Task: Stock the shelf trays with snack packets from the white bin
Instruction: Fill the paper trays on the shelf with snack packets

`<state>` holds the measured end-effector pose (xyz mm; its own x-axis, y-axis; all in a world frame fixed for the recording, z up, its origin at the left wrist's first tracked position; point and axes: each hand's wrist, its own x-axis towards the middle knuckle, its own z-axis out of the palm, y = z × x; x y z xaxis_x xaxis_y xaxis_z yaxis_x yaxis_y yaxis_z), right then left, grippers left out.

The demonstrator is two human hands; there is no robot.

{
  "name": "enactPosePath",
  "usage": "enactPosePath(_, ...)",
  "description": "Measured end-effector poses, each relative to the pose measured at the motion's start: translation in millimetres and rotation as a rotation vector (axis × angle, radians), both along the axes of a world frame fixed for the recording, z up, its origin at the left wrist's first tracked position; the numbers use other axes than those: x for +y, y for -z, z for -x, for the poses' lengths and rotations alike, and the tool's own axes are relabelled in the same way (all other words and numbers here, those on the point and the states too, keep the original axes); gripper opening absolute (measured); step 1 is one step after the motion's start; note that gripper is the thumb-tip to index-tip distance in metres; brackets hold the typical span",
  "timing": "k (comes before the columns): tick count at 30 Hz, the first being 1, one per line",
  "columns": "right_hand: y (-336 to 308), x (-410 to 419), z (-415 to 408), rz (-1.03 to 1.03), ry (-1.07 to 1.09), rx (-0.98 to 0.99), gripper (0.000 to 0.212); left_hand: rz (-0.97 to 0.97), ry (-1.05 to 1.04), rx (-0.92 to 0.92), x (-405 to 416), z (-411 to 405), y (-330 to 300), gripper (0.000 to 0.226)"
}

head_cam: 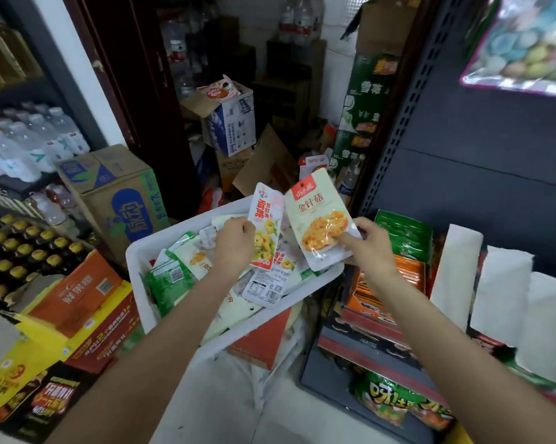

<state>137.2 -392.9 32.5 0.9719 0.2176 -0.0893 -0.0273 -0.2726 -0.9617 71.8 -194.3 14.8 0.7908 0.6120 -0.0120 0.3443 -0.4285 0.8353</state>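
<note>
Above the white bin (135,261), at centre frame, two bare hands each hold up one snack packet.

Shelf unit (462,161), 2 to 4 o'clock: dark panel with a perforated upright. Its trays sit at 4 o'clock; the orange-packet tray (382,296) and the green-packet tray (405,232) are partly filled. Three white paper rolls (494,290) stand just beside them.

White bin, 6 to 9 o'clock of centre: tilted, resting on stacked stock, holding a loose heap of packets, too overlapped to count.

Cardboard cartons: one blue-and-green carton (119,200) at 9 o'clock, one open blue-printed carton (231,123) at 12 o'clock.

Left hand (233,241): fingers curled round the left edge of a narrow red-and-white packet (265,225), held upright over the bin. Count: one.

Right hand (371,245): fingers and thumb pinch the lower right corner of a cream enoki-mushroom packet (318,219), upright, its lower edge close to the bin's far rim. Count: one.

Step in hand, as judged: sorting by kind before shelving. To do it well, read both fronts, match each to a tray of like product, and carry the cream packet toward 4 o'clock face-out and upright, sliding it behind or beside its own kind. Corner pinches are weak; a firmer hold avoids a drop between bin and shelf.
</note>
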Motion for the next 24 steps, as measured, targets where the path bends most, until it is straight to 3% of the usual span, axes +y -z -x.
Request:
enactPosePath(3,-9.1,-22.7,3.2,-0.062,0.005,0.050,0.007,0.243,0.084,-0.054,-29.3,-12.1,5.2,0.026)
enactPosePath(7,-8.6,-66.6,2.1,-0.019,0.055,0.033,0.003,0.356,0.197,-0.108,-79.8,-26.6,-4.1,0.021)
enactPosePath(14,-5.2,-170.6,3.0,-0.034,0.070,0.094,0.002,0.242,0.444,-0.140,-195.4,-41.4,-26.4,0.018)
enactPosePath(17,-7.7,-229.2,0.5,-0.074,0.161,0.078,0.026,0.218,0.535,-0.147,-248.1,-51.0,-23.1,0.021)
enactPosePath(20,-10.4,-292.5,-1.6,-0.125,0.211,0.009,0.004,0.163,0.606,-0.116,-305.7,-60.8,-18.7,0.019)
enactPosePath(24,-9.3,-375.5,-11.7,-0.057,0.278,-0.071,0.030,0.180,0.543,-0.115,-381.2,-72.4,-12.6,0.012)
